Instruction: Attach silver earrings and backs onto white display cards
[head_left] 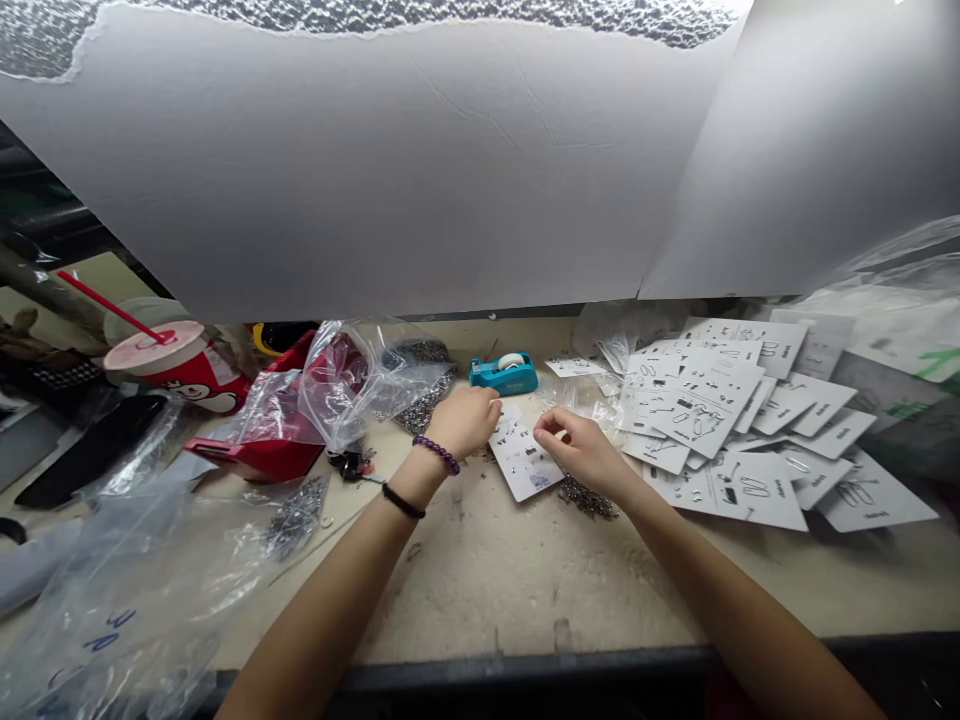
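Observation:
A white card (pixel 525 470) with small metal pieces on it lies tilted on the table between my hands. My left hand (pixel 465 420) is over the card's upper left edge, its fingers curled together; their tips are largely hidden. Thumb and forefinger of my right hand (pixel 574 445) are pinched together above the card's right side, and whatever is between them is too small to tell. Just beyond my left hand stands a blue tape dispenser (pixel 504 374) with a white roll. A pile of small dark metal parts (pixel 589 498) lies below my right hand.
Overlapping finished-looking cards (pixel 720 400) are heaped on the right. To the left are a red scoop (pixel 259 458), clear plastic bags (pixel 165 570), a red cup with straw (pixel 180 365) and keys (pixel 349 465). A large white board (pixel 412 170) hangs low across the back.

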